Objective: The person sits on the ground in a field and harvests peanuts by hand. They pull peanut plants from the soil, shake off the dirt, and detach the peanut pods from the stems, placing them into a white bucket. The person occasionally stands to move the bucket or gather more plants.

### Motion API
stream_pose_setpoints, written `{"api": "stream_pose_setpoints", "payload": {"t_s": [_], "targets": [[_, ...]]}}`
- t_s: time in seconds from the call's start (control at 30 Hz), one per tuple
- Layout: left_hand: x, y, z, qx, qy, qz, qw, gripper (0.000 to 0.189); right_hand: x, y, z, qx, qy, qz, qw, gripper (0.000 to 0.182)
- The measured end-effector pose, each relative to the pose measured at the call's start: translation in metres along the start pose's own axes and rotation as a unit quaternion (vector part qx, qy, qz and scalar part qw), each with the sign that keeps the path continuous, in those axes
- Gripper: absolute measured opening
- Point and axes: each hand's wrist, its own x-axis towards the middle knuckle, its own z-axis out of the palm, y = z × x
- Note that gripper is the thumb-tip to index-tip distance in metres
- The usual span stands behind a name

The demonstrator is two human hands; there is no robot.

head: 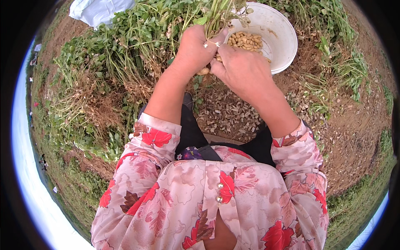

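Observation:
My left hand [200, 47] grips a bunch of green peanut plant stems [215, 20], root end towards me. Pale root ends [212, 44] stick out by its thumb. Right against it, my right hand [245, 67] has its thumb and fingers pinched around a peanut pod [218, 57], partly hidden. Another pod [203, 71] hangs below the left hand. Just beyond my hands a white plastic bucket [284, 40] leans towards me, with many shelled-on peanuts [245, 40] at its bottom.
Uprooted peanut plants [115, 62] lie heaped on the left, their roots [100, 107] showing. More plants [331, 37] lie at the right. A white sack [98, 11] is at the far left. Dry leaves [228, 115] cover the soil between my legs. Bare brown soil [353, 134] stretches to the right.

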Motion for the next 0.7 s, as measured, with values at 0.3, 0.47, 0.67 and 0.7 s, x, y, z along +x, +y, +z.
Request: {"api": "stream_pose_setpoints", "payload": {"t_s": [0.3,0.47,0.67,0.7], "targets": [[0.000,0.002,0.000,-0.123,0.032,-0.012,0.992,0.030,0.003,-0.004,-0.001,-0.035,0.062,-0.034,0.997,0.027],[0.014,-0.002,-0.022,0.049,0.127,0.054,0.989,0.025,-0.007,-0.016,-0.018,0.009,0.054,-0.028,0.998,0.021],[0.014,-0.009,-0.040,-0.274,0.111,-0.123,0.947,0.010,0.004,0.042,-0.042,0.053,0.188,0.065,0.978,0.022],[0.013,-0.008,-0.037,-0.377,0.090,-0.104,0.916,0.014,0.010,0.056,-0.041,-0.025,0.171,0.110,0.979,0.026]]}}
